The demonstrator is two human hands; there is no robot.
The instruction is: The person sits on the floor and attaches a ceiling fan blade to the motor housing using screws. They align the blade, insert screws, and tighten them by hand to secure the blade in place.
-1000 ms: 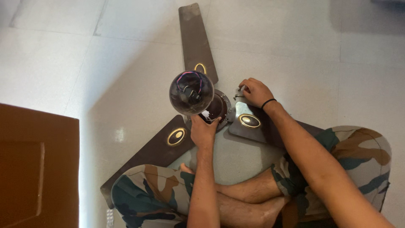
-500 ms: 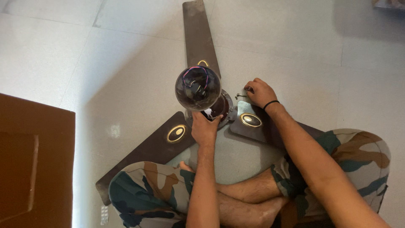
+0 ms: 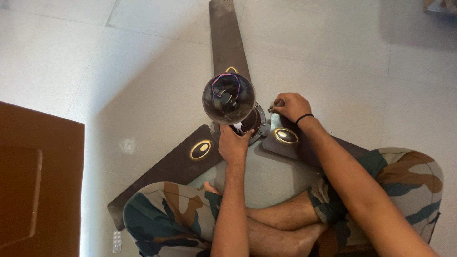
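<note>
A brown three-bladed ceiling fan lies on the tiled floor between my crossed legs. Its dark shiny cup-shaped canopy (image 3: pixel 229 98) stands up over the motor hub (image 3: pixel 251 123). My left hand (image 3: pixel 233 142) grips the near rim of the hub, just under the canopy. My right hand (image 3: pixel 291 106) pinches a small metal screw or fitting (image 3: pixel 272 108) at the root of the right blade (image 3: pixel 291 141). One blade (image 3: pixel 227 38) points away from me; another blade (image 3: pixel 167 170) runs to the lower left.
A brown wooden door or panel (image 3: pixel 33 185) stands at the left. A small blister strip of tablets (image 3: pixel 117 242) lies on the floor by my left knee. My legs in camouflage shorts (image 3: pixel 159 220) fill the bottom.
The view has shifted slightly. My right hand has drawn a little nearer to the hub with the small fitting. My left hand keeps its grip on the hub.
</note>
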